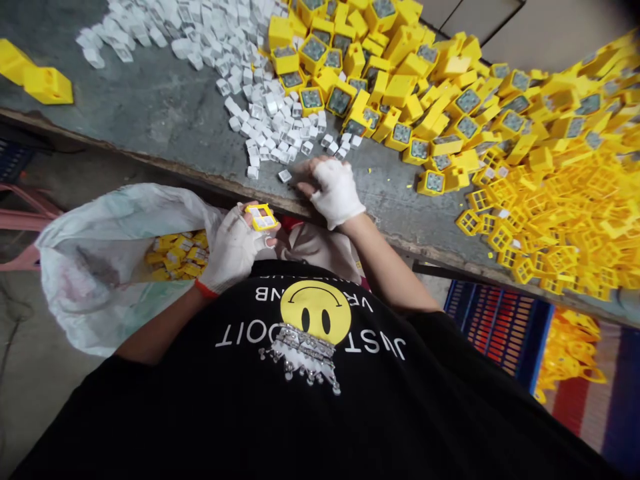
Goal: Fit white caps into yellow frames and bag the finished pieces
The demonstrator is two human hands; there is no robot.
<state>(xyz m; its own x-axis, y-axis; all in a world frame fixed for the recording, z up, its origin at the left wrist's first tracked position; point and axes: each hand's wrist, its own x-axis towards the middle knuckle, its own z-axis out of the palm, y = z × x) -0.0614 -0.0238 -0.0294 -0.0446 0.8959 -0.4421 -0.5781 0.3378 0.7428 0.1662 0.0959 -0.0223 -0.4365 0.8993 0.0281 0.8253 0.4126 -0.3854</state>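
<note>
My left hand, in a white fingerless glove, is closed around a small yellow window-like frame and holds it just in front of the bench edge. White square caps fill part of this frame; skin shows through an opening in its upper part. On the bench edge rests my right hand, gloved the same way, fingers bent and the thumb apart from them. Its fingertips are beside loose white caps, close to a single white cap. I see nothing held in it, though the fingertips are partly blurred.
Yellow box-shaped parts with grey faces are heaped along the back of the grey bench. Empty-looking yellow frames pile up at right. A white sack at lower left contains yellow pieces. A blue crate stands below right.
</note>
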